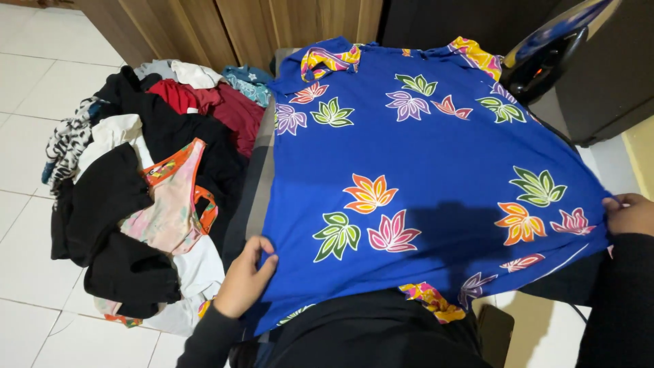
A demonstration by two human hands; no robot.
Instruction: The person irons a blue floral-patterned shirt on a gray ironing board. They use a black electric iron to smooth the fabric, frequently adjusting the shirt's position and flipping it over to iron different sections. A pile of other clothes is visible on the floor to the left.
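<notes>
1. A heap of mixed clothes [146,197] lies on the white tiled floor [30,123] at the far left: black pieces, a zebra-striped one, dark red ones, white ones and a pale floral one with orange trim on top
2. Behind the heap stand wooden cupboard doors [225,27]
3. The left hand [244,276] comes up from the lower edge in a dark sleeve; its fingers are curled and closed on the near left edge of the blue garment [422,177], thumb on top of the cloth and the other fingers tucked below it
4. The blue garment, printed with leaf-shaped flowers in orange, pink, green and purple, is spread flat over a padded board [257,184], of which only a grey strip shows along the garment's left side; its neck end with yellow and pink trim points away from the person, its hem lies nearest the body
5. A clothes iron [548,51], dark with a blue top, stands tilted on its heel at the far right corner, just beside the garment's shoulder
6. The right hand [630,215] shows only partly at the right border; its fingers are bent and pinch the garment's right edge, holding the cloth taut between the two hands
</notes>
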